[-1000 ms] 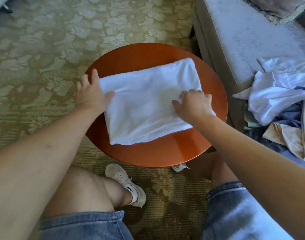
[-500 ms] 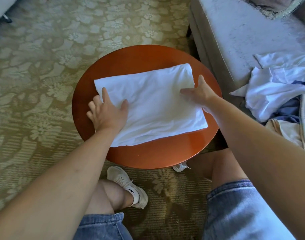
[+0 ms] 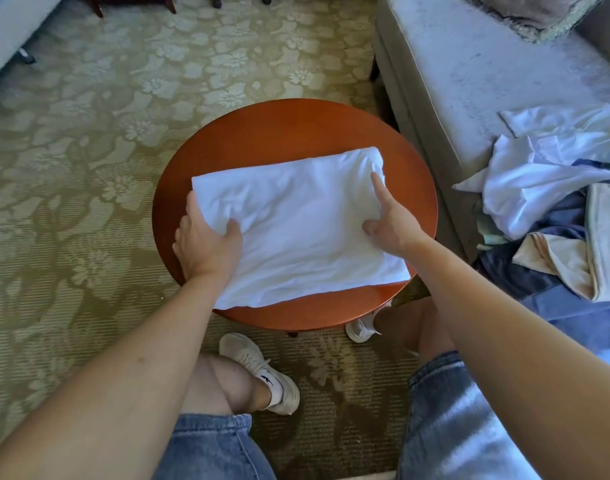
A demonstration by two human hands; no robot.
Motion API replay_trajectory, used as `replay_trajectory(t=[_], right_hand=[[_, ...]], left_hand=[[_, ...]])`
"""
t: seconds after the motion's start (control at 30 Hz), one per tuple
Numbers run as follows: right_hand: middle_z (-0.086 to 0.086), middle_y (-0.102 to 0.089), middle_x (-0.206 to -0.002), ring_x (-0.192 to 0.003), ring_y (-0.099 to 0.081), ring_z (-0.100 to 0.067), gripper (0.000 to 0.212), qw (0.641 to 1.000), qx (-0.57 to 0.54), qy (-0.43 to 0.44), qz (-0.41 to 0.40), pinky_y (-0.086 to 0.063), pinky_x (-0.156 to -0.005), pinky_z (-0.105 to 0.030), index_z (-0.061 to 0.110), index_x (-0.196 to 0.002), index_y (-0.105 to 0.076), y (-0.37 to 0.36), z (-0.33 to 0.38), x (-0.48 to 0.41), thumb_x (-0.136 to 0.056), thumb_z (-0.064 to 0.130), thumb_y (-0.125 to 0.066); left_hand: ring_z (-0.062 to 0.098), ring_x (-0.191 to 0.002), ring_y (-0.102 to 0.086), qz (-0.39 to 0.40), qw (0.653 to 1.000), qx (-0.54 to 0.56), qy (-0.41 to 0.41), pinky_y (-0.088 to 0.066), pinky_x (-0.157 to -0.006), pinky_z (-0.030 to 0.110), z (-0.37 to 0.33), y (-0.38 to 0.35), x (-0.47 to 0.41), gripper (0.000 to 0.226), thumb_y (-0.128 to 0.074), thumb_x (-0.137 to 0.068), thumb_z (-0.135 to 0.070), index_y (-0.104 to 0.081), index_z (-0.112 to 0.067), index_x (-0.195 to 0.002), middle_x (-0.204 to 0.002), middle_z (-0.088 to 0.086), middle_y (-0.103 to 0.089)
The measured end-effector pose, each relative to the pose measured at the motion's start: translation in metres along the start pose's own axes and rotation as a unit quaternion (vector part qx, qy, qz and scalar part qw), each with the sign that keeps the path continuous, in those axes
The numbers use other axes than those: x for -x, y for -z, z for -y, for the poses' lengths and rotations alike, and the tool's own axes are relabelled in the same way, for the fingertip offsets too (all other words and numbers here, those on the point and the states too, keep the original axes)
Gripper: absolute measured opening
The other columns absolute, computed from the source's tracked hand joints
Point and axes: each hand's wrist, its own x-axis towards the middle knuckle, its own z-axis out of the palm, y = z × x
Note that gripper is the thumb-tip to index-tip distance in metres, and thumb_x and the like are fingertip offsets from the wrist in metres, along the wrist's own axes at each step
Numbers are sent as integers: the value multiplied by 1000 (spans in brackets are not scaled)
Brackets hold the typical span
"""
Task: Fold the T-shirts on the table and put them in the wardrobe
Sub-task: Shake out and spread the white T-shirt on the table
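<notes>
A folded white T-shirt lies as a rectangle on the round red-brown wooden table. My left hand grips its left edge, thumb on top and fingers tucked beneath the cloth. My right hand holds the right edge, with the index finger stretched along the top and the thumb pressed on the fabric; its other fingers are hidden at the edge. The shirt's left side bunches slightly under my left thumb.
A grey sofa stands right of the table, with a loose pile of white, blue and beige clothes on it. Patterned carpet surrounds the table. My knees and white shoes are just below the table's near edge.
My left hand slid from lying on the shirt to gripping under its left edge. My right hand moved down the right edge and took hold there. The shirt shifted slightly.
</notes>
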Motion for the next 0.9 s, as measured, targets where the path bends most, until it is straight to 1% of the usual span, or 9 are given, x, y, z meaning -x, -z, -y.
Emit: replay_trajectory(t=[0.13, 0.23, 0.3, 0.4, 0.53, 0.63, 0.73, 0.8, 0.9], right_hand=[[-13, -38, -151, -129, -46, -34, 85, 1000, 0, 4, 22, -39, -105, -38, 35, -154, -4, -4, -11, 21, -92, 4, -54], [-15, -36, -152, -133, -42, -31, 73, 997, 18, 6, 73, -35, -106, -30, 26, -155, -13, -4, -14, 36, -96, 2, -49], [-9, -37, -151, -130, -44, -25, 64, 993, -27, -19, 112, -36, -102, -24, 21, -153, -26, 2, -14, 40, -97, 0, -49], [-9, -39, -150, -131, -44, -29, 61, 987, -80, -56, 126, -38, -106, -33, 19, -149, -38, 16, -11, 47, -94, -2, -55], [-13, -43, -145, -127, -47, -31, 60, 992, -99, -23, 81, -41, -102, -33, 17, -148, -39, 36, -3, 69, -93, -2, -54], [-11, -45, -139, -118, -51, -29, 60, 991, -122, -17, 56, -43, -94, -30, 23, -147, -41, 54, -9, 98, -93, 0, -54], [-9, -47, -137, -117, -51, -29, 64, 991, -132, -25, 14, -43, -101, -35, 28, -146, -41, 73, -28, 133, -91, 0, -55], [-7, -46, -139, -120, -50, -28, 65, 987, -155, -32, -29, -41, -105, -38, 27, -147, -41, 84, -41, 155, -90, -2, -54], [-6, -49, -137, -119, -51, -25, 58, 975, -187, -28, -114, -42, -101, -33, 25, -144, -46, 105, -56, 178, -91, 3, -56]], left_hand=[[33, -134, -37, 35, 999, 3, -17, -28, -113, 47, 8, 13, 19, 80, -58, -87, -21, -16, -28, -155, -145, 8, -45], [35, -129, -43, 108, 993, -33, -38, -35, -107, 47, 7, 22, 23, 73, -50, -93, -14, -15, -31, -155, -143, 8, -48], [33, -130, -44, 157, 985, -52, -50, -39, -104, 41, 2, 32, 19, 62, -45, -96, -10, -27, -28, -153, -146, 10, -43], [32, -123, -47, 163, 982, -67, -65, -45, -98, 40, -7, 53, 17, 44, -43, -99, -9, -50, -21, -140, -142, 11, -43], [32, -113, -53, 168, 978, -59, -112, -46, -89, 37, -30, 78, 24, 40, -45, -100, -10, -51, -17, -139, -143, 8, -41], [26, -125, -47, 196, 970, -51, -135, -42, -89, 32, -52, 91, 42, 49, -51, -100, -17, -40, -19, -147, -153, 1, -30], [18, -139, -32, 223, 962, -35, -154, -30, -89, 23, -77, 98, 67, 65, -62, -94, -24, -33, -20, -152, -157, -3, -21], [17, -142, -27, 242, 955, -25, -172, -28, -92, 21, -96, 98, 82, 71, -65, -92, -23, -30, -21, -153, -159, -3, -18], [17, -143, -27, 248, 944, -21, -215, -29, -95, 21, -126, 92, 98, 74, -66, -91, -21, -27, -19, -154, -159, -1, -17]])
